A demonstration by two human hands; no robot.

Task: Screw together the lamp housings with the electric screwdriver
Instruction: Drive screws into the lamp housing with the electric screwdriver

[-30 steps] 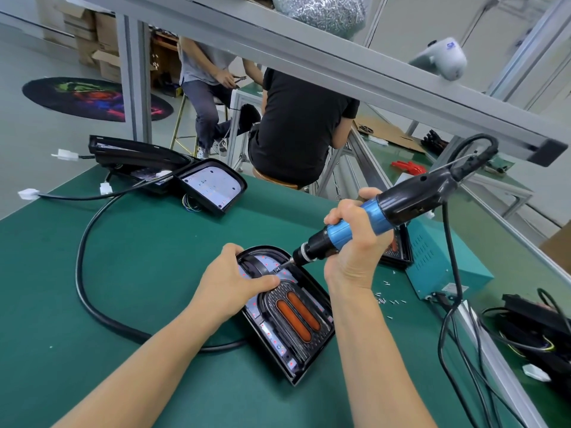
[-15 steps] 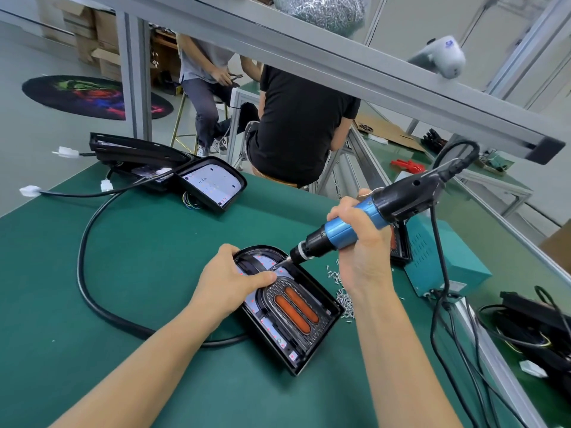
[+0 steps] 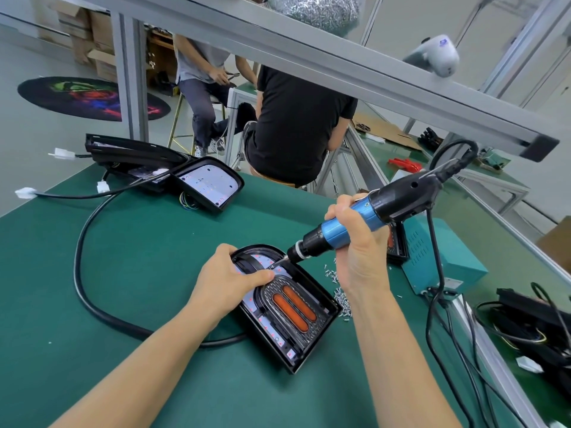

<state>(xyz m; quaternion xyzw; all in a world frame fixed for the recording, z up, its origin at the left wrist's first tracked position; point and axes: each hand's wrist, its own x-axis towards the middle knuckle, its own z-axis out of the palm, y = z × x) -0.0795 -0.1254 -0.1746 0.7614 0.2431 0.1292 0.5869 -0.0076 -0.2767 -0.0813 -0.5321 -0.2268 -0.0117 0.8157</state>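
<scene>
Under the left hand (image 3: 230, 281), pinned flat to the mat: housing (image 3: 287, 307). Right hand (image 3: 355, 242) wrapped round the screwdriver (image 3: 364, 217), bit down at the curved end. Seemingly driving a screw; next, steady downward pressure, bit kept square.

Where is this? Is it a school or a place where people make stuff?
Most likely a small factory or assembly workshop. A green-topped workbench holds a lamp housing being screwed together with a corded electric screwdriver, a heap of loose screws lies beside it, and other workers sit at benches nearby.
</scene>
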